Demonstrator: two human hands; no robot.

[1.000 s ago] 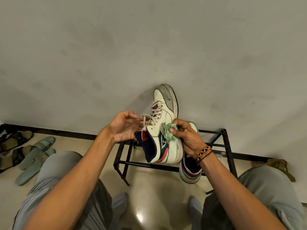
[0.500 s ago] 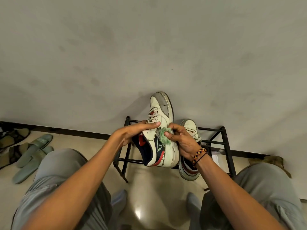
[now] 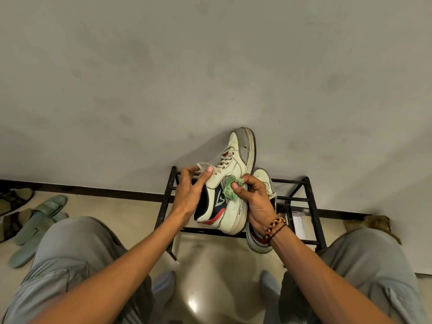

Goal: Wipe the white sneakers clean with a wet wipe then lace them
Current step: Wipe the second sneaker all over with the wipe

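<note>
I hold a white sneaker (image 3: 236, 160) with navy and red panels toe-up in front of the wall. My left hand (image 3: 190, 195) holds its collar and tongue side, thumb on the upper near the loose lace (image 3: 203, 164), fingers spread along the far side. Against the sneaker's side panel my right hand (image 3: 256, 202) pinches a crumpled green wet wipe (image 3: 230, 187), while its fingers wrap the sole edge. The second sneaker (image 3: 261, 181) lies on the black metal rack (image 3: 312, 206), mostly hidden behind my right hand and wrist.
Green slippers (image 3: 39, 216) and brown sandals (image 3: 14, 199) lie on the floor at left. A white packet (image 3: 298, 222) sits on the rack and a brown object (image 3: 371, 224) lies by the wall at right. My knees frame the glossy floor below.
My left hand has uncurled from the laces and now lies spread along the sneaker's collar. The wipe has stayed on the side panel. Both hands and the sneaker sit slightly lower against the rack.
</note>
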